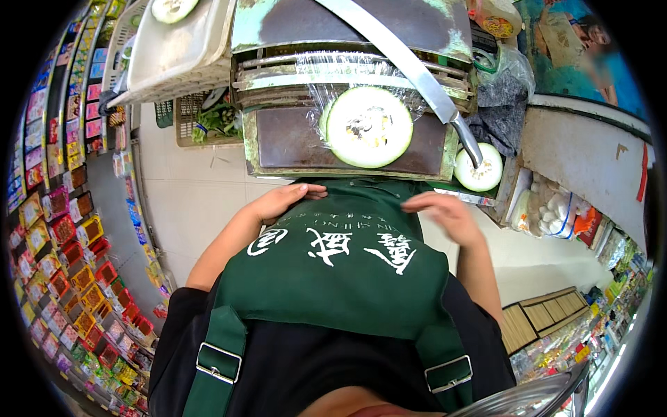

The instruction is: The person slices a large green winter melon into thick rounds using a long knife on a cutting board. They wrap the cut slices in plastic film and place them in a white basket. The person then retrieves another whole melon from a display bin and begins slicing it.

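Note:
My left hand [292, 200] rests against the green apron [333, 281] near its waist, its fingers partly hidden. On the other side my right hand [443, 211], slightly blurred, hovers by the apron with bent fingers and nothing in it. Ahead of both hands a cut winter melon [370, 127] lies face up, cling film [320, 78] bunched around its far side, on a worn metal stand [292, 138]. A long knife [406, 65] lies across the stand, its handle reaching over a smaller cut melon [478, 169] at the right.
At the upper left, a white plastic crate [177, 57] holds another melon piece [173, 8]. Below it is a basket [206, 142] with leafy greens. A dark cloth [497, 109] and plastic bags lie right of the stand. Shelves of packaged goods [68, 229] line the left.

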